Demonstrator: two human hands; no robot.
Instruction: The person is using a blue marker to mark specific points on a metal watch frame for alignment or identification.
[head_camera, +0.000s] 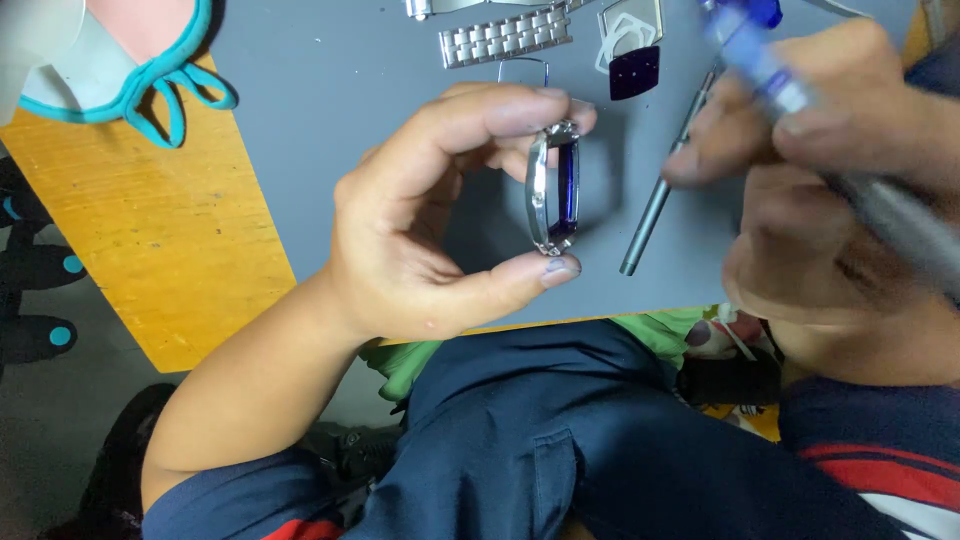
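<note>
Left hand (420, 230) pinches watch case (555, 190) edge-on, thumb and forefinger at ends, above grey mat (330, 120). Looks light, rigid, slippery; blue glass likely fragile, so grip metal rim. Right hand (830, 200) closed around blurred pen-like tool (800, 110). Metal bracelet (505, 35) beyond.

Person wears dark navy trousers w/ a stitched pocket seam, navy top w/ red + white stripes at chest and left sleeve edge. Both forearms bare. Left hand (430, 230), right hand (830, 200): no gloves, nails short.
</note>
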